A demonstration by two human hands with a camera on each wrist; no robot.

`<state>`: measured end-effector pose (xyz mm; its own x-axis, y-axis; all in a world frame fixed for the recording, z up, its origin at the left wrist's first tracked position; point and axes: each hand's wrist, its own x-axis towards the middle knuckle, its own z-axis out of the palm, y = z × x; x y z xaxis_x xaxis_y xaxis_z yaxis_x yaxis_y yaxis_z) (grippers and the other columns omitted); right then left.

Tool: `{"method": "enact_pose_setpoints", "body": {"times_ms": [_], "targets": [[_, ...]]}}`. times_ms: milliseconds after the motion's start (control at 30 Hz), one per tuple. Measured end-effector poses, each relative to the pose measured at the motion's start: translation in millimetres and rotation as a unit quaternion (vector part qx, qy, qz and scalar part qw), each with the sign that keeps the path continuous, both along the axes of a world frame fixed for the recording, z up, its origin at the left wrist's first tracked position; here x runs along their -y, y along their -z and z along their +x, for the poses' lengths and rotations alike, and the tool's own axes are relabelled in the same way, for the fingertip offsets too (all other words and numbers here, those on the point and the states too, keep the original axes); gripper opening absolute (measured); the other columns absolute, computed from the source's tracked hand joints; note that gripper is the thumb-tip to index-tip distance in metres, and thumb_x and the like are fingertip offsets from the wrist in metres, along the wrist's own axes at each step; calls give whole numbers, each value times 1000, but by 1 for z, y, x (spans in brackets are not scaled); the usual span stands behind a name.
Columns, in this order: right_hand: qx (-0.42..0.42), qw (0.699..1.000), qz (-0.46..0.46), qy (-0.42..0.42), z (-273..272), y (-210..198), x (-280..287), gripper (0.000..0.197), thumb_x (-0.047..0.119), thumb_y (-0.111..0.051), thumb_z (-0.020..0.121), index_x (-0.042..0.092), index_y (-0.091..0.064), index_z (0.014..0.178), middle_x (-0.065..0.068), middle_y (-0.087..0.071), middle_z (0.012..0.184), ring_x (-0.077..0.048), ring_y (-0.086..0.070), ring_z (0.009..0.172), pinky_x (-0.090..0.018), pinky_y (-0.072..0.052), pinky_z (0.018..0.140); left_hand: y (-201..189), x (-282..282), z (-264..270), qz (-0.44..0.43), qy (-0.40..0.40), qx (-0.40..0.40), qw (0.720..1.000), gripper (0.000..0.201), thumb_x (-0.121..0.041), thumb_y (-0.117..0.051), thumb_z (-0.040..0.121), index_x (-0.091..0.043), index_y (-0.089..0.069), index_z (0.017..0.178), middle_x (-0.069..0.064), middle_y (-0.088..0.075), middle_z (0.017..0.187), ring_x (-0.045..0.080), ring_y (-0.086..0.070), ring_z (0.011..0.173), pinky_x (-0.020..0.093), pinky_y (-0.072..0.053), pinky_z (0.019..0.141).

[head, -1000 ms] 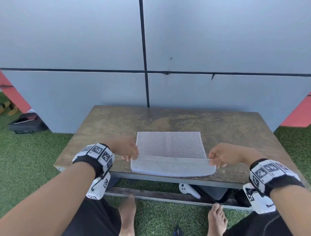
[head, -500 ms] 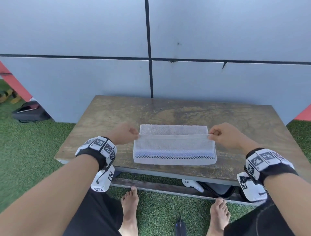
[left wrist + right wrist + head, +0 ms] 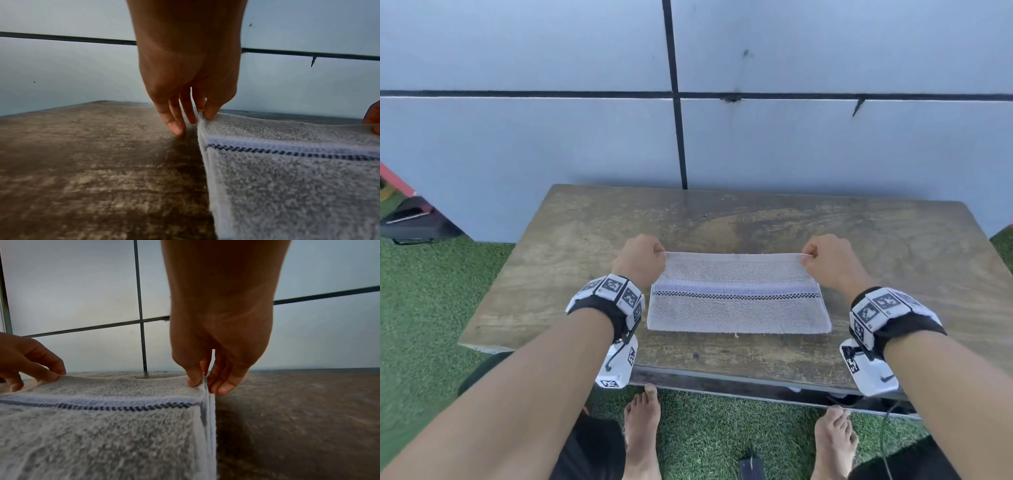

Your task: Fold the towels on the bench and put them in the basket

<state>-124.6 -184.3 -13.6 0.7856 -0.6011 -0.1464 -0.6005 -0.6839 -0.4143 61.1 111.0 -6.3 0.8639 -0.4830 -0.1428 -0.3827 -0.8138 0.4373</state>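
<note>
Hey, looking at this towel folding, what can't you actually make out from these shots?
- Basket: in no view; where it stands cannot be told.
- Other towels: only one towel shows on the bench.
- Lower layers of the towel: covered by the top layer in the head view; only their right edges show in the right wrist view.
- Things under the bench: cut off by its front edge in the head view.
- Left hand and right hand fingertips: hidden by knuckles in the head view.

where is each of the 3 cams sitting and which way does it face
Head: on the head, looking forward and down at the brown wooden bench; both forearms, bare feet show.
Left wrist: along the left hand pinching the white towel with the dark checked stripe.
Right wrist: along the right hand pinching the towel's other far corner.
Shared: both wrist views show the towel and the opposite hand.
</note>
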Motion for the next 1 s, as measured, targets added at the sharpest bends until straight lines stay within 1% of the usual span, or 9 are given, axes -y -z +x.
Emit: {"method": "enact_pose_setpoints", "body": {"times_ms": [233,367,433,533,633,700,767,867,1000], "targets": [[18,1000,-25,6,1,22,2,5,24,-66,91,23,-61,92,-4,-60,96,-23,-52,95,-34,-44,82,18,1,6,-5,16,23,1000,11,-27,-58,95,-18,-65,99,-2,-58,104,17,-54,89,35,-47,76],[49,998,-38,12,-7,25,-2,12,22,-65,91,28,-60,83,-7,-61,96,-22,-51,92,-32,-39,77,22,0,3,-5,8,38,999,10,-28,-57,96,-24,-66,99,-4,-53,107,18,-52,95,38,-47,78],[38,998,-44,18,-9,19,-9,3,19,-63,93,22,-66,93,-10,-59,103,-25,-53,90,-33,-40,77,19,1,-2,4,-3,40,999,10,-29,-56,97,-24,-64,97,-3,-54,107,21,-54,99,39,-48,78],[-7,997,-70,20,-12,7,-25,30,17,-56,95,12,-56,125,-17,-48,128,-35,-50,113,-45,-47,92,12,7,-16,20,-17,77,997,18,-25,-53,97,-16,-60,111,4,-54,117,23,-53,104,40,-48,86],[51,987,-148,-41,-8,0,-59,47,16,-52,93,12,-45,139,-15,-36,149,-32,-37,136,-49,-37,111,17,23,-50,-38,54,164,984,28,-19,-48,96,-13,-54,123,4,-50,130,19,-47,120,37,-41,104],[72,984,-110,-122,-2,5,-90,52,22,-48,96,15,-38,146,-9,-29,157,-26,-27,145,-46,-28,118,31,34,-83,-68,147,160,974,31,-18,-43,98,-14,-52,128,5,-44,145,21,-37,138,43,-34,114],[45,981,-66,-176,1,22,-115,54,29,-36,101,19,-26,154,-5,-14,164,-22,-11,152,-43,-16,123,52,42,-110,-38,209,132,968,45,-26,-32,103,-16,-37,146,2,-27,160,19,-18,151,46,-22,121],[-16,983,-52,-178,-3,47,-124,57,40,-12,105,27,1,159,7,11,166,-11,14,151,-40,4,124,73,44,-120,28,208,138,968,59,-40,-15,105,-22,-1,159,-6,2,167,12,7,153,44,-4,125],[-23,982,-108,-152,-13,56,-106,58,49,-12,104,31,2,158,8,11,166,-14,12,152,-42,3,124,75,35,-104,40,209,145,966,60,-49,-14,105,-27,-6,159,-9,-1,167,13,3,153,44,-4,125]]}}
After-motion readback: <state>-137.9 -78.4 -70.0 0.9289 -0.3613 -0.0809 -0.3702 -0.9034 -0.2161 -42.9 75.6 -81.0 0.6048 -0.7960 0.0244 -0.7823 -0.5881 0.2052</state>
